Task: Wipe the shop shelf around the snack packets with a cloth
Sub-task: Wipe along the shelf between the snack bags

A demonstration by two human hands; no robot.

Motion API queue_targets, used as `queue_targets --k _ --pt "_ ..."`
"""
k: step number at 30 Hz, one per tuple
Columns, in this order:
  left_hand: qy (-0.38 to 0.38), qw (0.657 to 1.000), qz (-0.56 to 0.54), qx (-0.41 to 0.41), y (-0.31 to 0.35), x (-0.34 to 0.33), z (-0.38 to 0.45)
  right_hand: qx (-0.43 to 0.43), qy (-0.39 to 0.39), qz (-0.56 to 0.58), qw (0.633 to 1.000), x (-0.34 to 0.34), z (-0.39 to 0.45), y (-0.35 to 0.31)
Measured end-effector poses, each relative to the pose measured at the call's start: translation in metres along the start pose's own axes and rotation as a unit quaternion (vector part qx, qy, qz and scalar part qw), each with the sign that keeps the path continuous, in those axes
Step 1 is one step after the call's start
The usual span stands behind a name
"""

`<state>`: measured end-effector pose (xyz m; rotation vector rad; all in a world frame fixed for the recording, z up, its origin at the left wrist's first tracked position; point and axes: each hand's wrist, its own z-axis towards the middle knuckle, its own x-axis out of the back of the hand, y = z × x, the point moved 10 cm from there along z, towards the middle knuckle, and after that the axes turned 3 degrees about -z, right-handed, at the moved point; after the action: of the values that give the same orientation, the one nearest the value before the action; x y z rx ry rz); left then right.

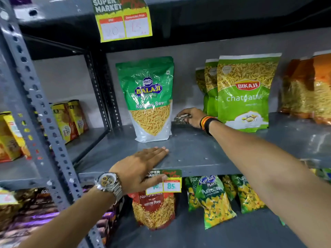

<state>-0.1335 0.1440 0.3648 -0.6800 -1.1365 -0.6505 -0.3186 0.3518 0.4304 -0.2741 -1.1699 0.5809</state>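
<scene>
Behind Balaji packet (150, 99): right hand (190, 116) clenched on cloth (181, 119); left hand (141, 167) flat, spread on shelf (197, 151). Best swept deep without tipping packets.

The right hand (190, 116) presses a cloth (181, 119) at the shelf's (197, 154) back edge, between two green packets; the left hand (141, 167) lies flat on its front edge.
</scene>
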Motion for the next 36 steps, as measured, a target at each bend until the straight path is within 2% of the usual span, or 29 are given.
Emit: queue_targets --k 5,10,14,19,22,23,25,28,32,36 --pt "0.019 1.0 0.006 -0.005 -0.001 -0.001 0.0 -0.032 0.002 -0.023 0.999 -0.026 0.047 0.03" --pt "0.027 1.0 0.011 -0.012 -0.002 -0.004 0.0 -0.027 -0.035 -0.026 0.999 -0.038 0.053 0.039" --pt "0.024 1.0 0.017 -0.01 -0.001 -0.002 -0.001 -0.002 -0.089 -0.003 0.996 -0.035 0.024 0.021" --pt "0.006 1.0 0.017 0.001 -0.001 -0.003 0.0 0.078 -0.129 -0.022 0.988 -0.021 -0.047 -0.007" --pt "-0.002 1.0 0.013 0.003 0.0 -0.002 0.0 0.104 -0.176 0.037 0.978 -0.007 -0.097 -0.025" --pt "0.001 1.0 0.014 0.003 0.001 -0.001 0.0 0.107 -0.178 0.048 0.977 0.001 -0.103 -0.03" --pt "0.001 1.0 0.016 0.0 0.002 0.001 0.0 0.09 -0.125 0.061 0.986 0.018 -0.094 -0.024" --pt "-0.003 1.0 0.012 0.005 0.002 0.001 -0.002 0.016 -0.059 0.037 0.997 0.023 -0.082 0.0" --pt "-0.006 1.0 0.001 0.008 0.002 0.0 -0.002 0.002 -0.063 0.013 0.998 0.008 -0.096 -0.009" --pt "-0.001 1.0 -0.001 0.014 0.004 0.004 -0.005 0.039 -0.112 0.021 0.993 0.006 -0.159 -0.043"
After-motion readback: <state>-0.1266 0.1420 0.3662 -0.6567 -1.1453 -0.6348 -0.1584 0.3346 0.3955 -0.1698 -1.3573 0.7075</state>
